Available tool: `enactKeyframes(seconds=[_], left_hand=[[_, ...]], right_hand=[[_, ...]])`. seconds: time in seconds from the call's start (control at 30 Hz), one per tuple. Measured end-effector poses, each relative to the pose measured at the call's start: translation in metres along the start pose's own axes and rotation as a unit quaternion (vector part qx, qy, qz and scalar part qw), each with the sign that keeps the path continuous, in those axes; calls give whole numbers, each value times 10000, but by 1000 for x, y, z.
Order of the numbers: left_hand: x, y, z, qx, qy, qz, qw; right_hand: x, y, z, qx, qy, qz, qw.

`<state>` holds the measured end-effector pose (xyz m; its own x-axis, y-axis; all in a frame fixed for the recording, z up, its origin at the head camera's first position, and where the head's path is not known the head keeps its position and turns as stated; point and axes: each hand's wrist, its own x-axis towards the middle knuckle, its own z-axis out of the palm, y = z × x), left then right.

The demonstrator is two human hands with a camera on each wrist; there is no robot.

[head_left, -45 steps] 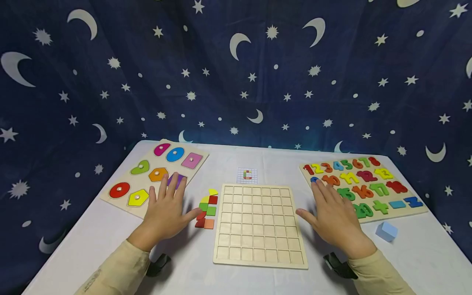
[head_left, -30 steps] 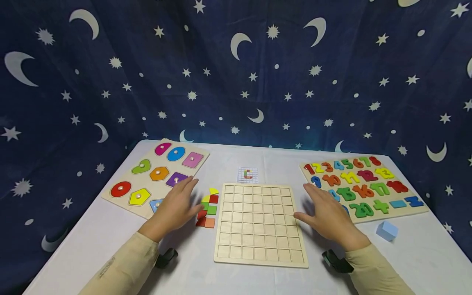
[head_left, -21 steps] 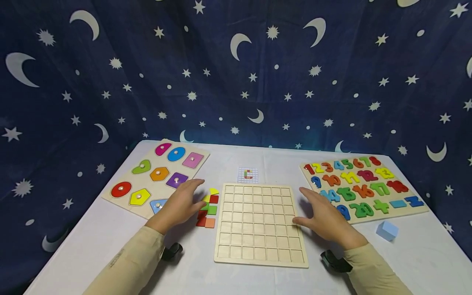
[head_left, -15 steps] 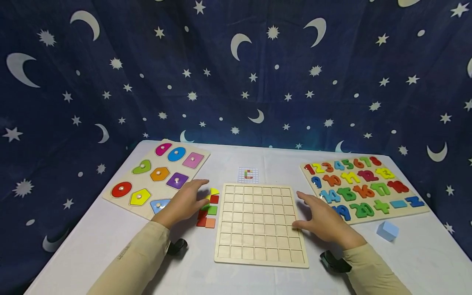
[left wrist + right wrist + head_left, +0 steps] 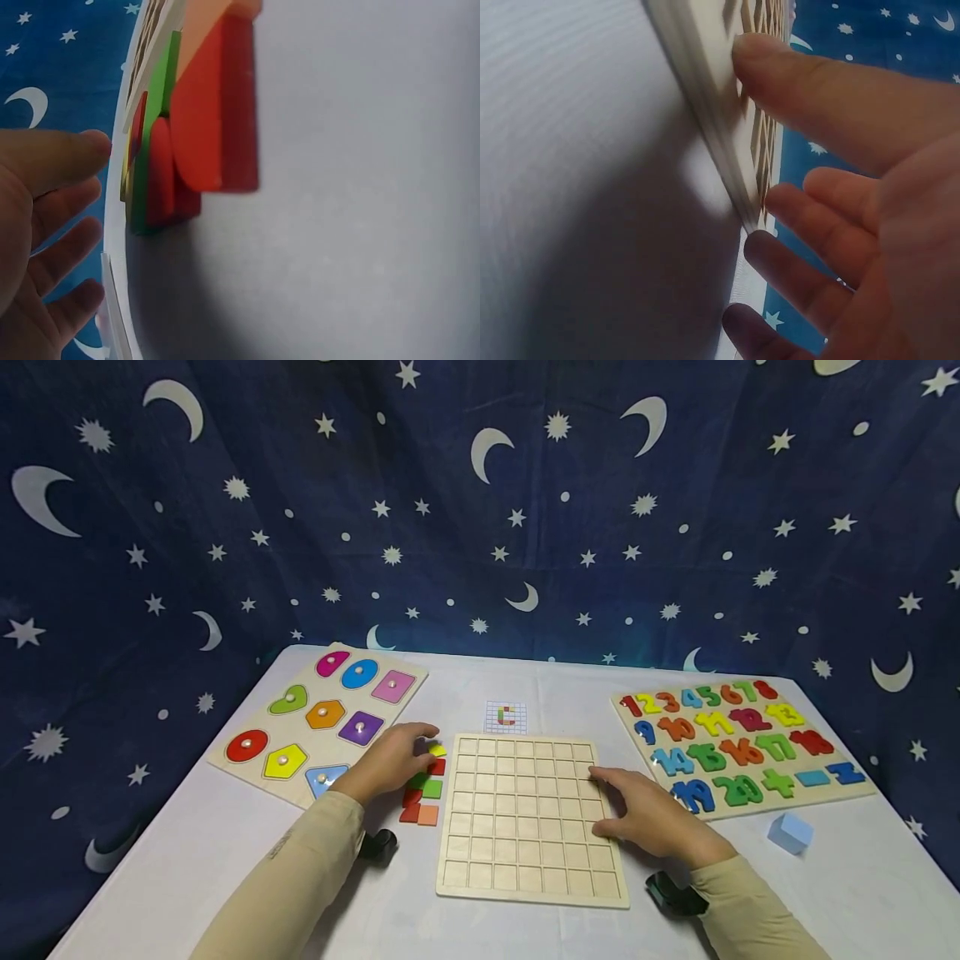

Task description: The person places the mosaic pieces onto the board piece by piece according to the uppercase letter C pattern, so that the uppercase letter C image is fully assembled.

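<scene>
My left hand (image 5: 392, 760) hovers over the upper left of a cluster of coloured wooden tiles, fingers loosely bent, with nothing seen in its grasp. Among the tiles are a green square (image 5: 431, 788), an orange square (image 5: 427, 815) and a yellow piece (image 5: 437, 749); the hand hides some of the others. In the left wrist view a red tile with a rounded corner (image 5: 199, 112) is nearest the camera. My right hand (image 5: 648, 814) is at the right edge of the wooden grid board (image 5: 531, 818), thumb and fingers apart. Whether its fingertips touch the board I cannot tell.
A shape puzzle board (image 5: 300, 739) with knobbed pieces lies at left, partly behind the left hand. A number puzzle board (image 5: 712, 708) lies at right, with a light blue block (image 5: 791, 833) in front. Behind the grid board lies a small pattern card (image 5: 506, 717).
My left hand has moved right, from over the shape puzzle board to the tiles. My right hand has shifted left and nearer, from the number puzzle board to the grid board's edge.
</scene>
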<state>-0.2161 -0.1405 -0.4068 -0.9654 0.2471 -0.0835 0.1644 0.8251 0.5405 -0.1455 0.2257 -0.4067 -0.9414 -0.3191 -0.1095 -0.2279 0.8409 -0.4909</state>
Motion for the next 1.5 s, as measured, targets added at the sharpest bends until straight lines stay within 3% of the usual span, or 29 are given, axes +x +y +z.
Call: enactKeyframes(seconds=[0.53, 0.83, 1.1, 1.5], left_hand=[[10, -1, 5, -145, -13, -271, 9995], [12, -3, 5, 173, 171, -349, 9991], [11, 0, 5, -35, 59, -145, 9999], [14, 2, 6, 51, -17, -218, 9997]], right_hand=[[3, 3, 0, 8, -105, 26, 9999], [4, 4, 1, 23, -104, -20, 9999], [4, 4, -1, 6, -89, 27, 10000], [4, 2, -2, 107, -114, 53, 9999]])
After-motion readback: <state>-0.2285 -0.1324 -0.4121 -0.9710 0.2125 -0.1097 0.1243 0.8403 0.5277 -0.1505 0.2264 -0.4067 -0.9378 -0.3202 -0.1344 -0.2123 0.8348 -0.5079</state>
